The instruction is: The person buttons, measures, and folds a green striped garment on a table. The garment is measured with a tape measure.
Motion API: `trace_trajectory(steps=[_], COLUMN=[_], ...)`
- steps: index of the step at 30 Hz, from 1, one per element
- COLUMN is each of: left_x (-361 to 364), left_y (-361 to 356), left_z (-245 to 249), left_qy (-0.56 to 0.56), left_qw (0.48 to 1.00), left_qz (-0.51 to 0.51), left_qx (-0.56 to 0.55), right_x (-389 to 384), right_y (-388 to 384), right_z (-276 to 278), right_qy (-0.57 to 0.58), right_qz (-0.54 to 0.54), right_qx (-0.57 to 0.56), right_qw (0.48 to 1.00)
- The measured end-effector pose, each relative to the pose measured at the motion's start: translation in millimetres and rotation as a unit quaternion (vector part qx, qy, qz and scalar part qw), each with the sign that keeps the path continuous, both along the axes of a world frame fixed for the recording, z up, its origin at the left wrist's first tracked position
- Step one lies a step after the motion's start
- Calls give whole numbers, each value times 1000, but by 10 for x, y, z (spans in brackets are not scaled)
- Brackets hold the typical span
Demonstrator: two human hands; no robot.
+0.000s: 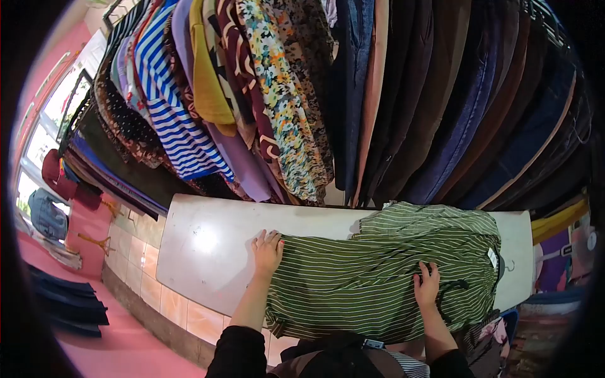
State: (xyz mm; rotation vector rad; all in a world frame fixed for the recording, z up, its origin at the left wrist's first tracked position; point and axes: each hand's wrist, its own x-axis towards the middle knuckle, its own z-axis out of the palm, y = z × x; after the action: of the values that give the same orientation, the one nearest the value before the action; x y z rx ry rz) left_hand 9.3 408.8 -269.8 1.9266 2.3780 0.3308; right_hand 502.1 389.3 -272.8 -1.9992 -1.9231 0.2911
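A dark green blouse or dress with thin white stripes (pixel 353 283) lies spread over a white board (pixel 208 264), its near edge hanging over the front. At its left edge rests my left hand (pixel 268 252), fingers stretched out on the cloth edge and the board. My right hand (pixel 427 286) lies on the garment's right half with fingers apart. Close by is a black cord or tie (pixel 455 288). A white tag (pixel 492 257) shows near the neck, and a hanger hook (pixel 509 266) sticks out on the right. One lighter-looking sleeve (pixel 435 218) is folded along the far side.
Behind the board hang many clothes, including a blue-and-white striped top (pixel 173 107), a floral garment (pixel 283 101) and dark trousers (pixel 409 94). Folded dark jeans (pixel 66 302) are at the left. A fan (pixel 578 246) stands at the right, partly cut off.
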Motion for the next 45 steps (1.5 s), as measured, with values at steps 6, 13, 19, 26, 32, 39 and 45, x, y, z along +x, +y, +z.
trace_trajectory(steps=[6, 13, 19, 26, 32, 39, 45], left_x=[-326, -98, 40, -350, -488, -761, -1134], left_y=[244, -262, -1248, -373, -253, -1070, -1289], left_z=[-125, 297, 263, -106, -46, 144, 35], left_qy=[60, -145, -23, -17, -27, -58, -63], left_qw=[994, 987, 984, 986, 987, 981, 984], left_qz=[-8, -72, -129, -133, -116, 37, 54], left_qx=[-95, 1, -121, -99, -106, -182, -156], right_x=[-122, -147, -164, -213, -173, 235, 623], right_y=[89, 93, 105, 334, 300, -667, -1153], right_z=[68, 0, -55, -170, -12, 124, 34], right_qy=[-9, -42, -35, -61, 52, -6, 27], right_qz=[-40, -54, -68, -111, -115, -204, -258], right_qx=[-27, -24, -24, -44, -23, -50, -106], right_qw=[999, 997, 997, 991, 992, 978, 960])
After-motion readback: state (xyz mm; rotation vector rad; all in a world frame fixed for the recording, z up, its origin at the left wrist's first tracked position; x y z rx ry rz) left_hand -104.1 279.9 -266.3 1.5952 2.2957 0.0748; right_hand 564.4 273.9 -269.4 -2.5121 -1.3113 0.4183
